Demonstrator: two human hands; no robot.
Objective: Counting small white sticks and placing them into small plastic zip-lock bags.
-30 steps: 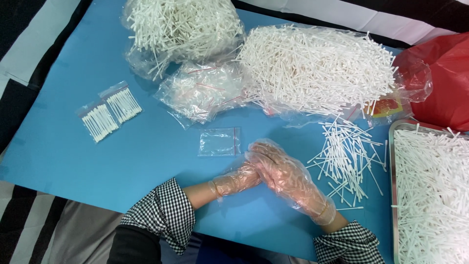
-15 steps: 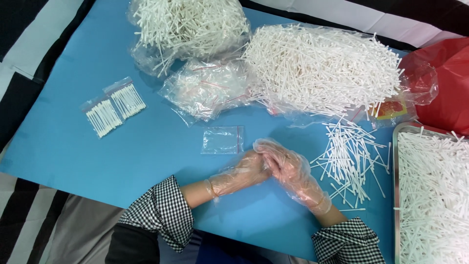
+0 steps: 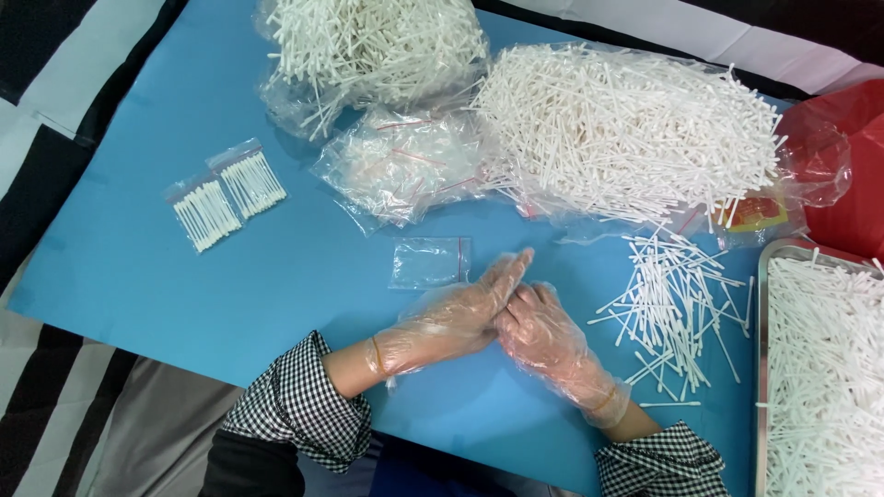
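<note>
Both hands wear thin clear plastic gloves and rest on the blue table sheet [image 3: 276, 304]. My left hand [image 3: 451, 317] lies flat with straight fingers pointing up and right, its edge touching my right hand [image 3: 543, 336]. The right hand's fingers are loosely spread and pinch at the left glove; neither hand holds an object. A small empty zip bag [image 3: 430, 262] with a red strip lies just above the left fingertips. A loose scatter of white cotton swabs [image 3: 672, 294] lies to the right of my right hand.
Two filled swab packets [image 3: 226, 198] lie at the left. A heap of empty zip bags [image 3: 401, 170] and two big bags of swabs [image 3: 378, 41] [image 3: 635, 129] sit at the back. A metal tray [image 3: 761, 368] of swabs and a red bag [image 3: 856, 175] are at the right.
My left hand slid forward from under the right hand and straightened its fingers toward the empty bag. My right hand drew back slightly and spread its fingers beside it.
</note>
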